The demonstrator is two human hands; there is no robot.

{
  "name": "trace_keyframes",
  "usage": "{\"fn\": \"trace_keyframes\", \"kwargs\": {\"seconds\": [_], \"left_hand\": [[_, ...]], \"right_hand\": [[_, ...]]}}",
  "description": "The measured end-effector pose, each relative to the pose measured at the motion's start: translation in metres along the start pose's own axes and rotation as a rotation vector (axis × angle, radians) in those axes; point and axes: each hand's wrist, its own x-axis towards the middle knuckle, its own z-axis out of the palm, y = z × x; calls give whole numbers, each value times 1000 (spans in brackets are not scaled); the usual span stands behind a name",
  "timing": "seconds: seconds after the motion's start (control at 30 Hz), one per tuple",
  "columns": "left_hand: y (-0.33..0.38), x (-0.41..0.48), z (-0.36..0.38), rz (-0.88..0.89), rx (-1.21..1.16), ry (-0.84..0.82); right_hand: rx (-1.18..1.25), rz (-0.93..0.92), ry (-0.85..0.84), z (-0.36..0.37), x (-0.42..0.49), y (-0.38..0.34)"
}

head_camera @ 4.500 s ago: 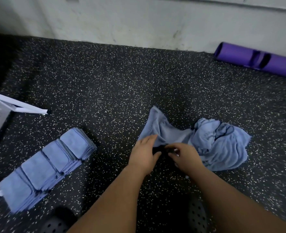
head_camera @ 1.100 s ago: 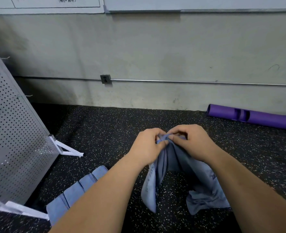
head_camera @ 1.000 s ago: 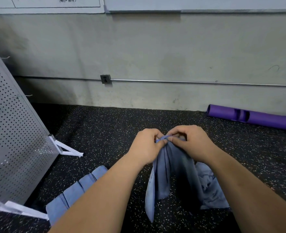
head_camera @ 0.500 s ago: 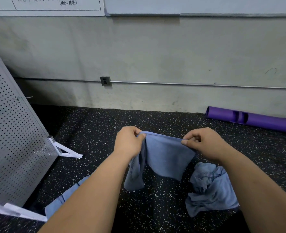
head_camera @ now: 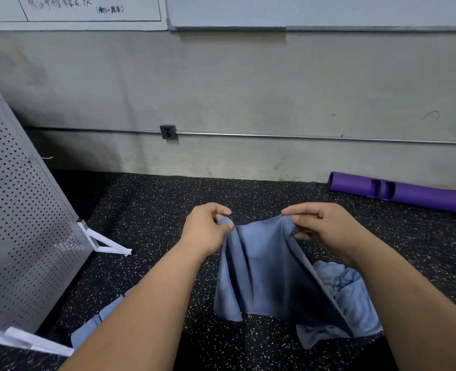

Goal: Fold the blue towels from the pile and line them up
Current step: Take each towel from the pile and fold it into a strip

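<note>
Above the speckled black floor (head_camera: 154,210), one blue towel (head_camera: 264,269) hangs in the air between the person's two hands, clear of the ground at its lower edge.

Grip: the left hand (head_camera: 208,231) pinches the towel's upper left corner between thumb and curled fingers. The right hand (head_camera: 323,227) pinches the upper edge on the other side in the same way. Both hold cloth; neither is free.

Change noted: a second ago both hands were pressed together on a bunched top edge. They have since drawn apart, and the towel now hangs opened out. It is not yet flat: the top edge dips between the hands and vertical creases run down the left side.

Position of remaining work: the pile (head_camera: 352,298) of loose blue towels lies on the floor behind and to the right of the hanging towel, partly hidden by it. The row of folded towels (head_camera: 95,325) lies at lower left beside the perforated metal panel (head_camera: 20,223), mostly covered by the left forearm.

Assessment: the towel is separated from the pile and spread, so folding proper appears ready to begin. The corners likely need squaring first. Placement in the row is outstanding.
</note>
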Motion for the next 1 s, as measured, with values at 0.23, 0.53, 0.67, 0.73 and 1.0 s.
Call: {"fn": "trace_keyframes", "kwargs": {"seconds": [0.23, 0.53, 0.67, 0.73, 1.0], "left_hand": [[9, -1, 8, 86, -96, -6], [13, -6, 14, 86, -228, -74], [17, -9, 15, 107, -291, -129], [19, -11, 15, 126, -300, -161], [23, -16, 18, 178, -340, -251]], "right_hand": [[-232, -174, -24, 13, -4, -5], [-570, -337, 54, 29, 5, 1], [-561, -293, 17, 36, 8, 2], [-554, -292, 9, 38, 10, 4], [-421, -287, 17, 43, 7, 4]]}}
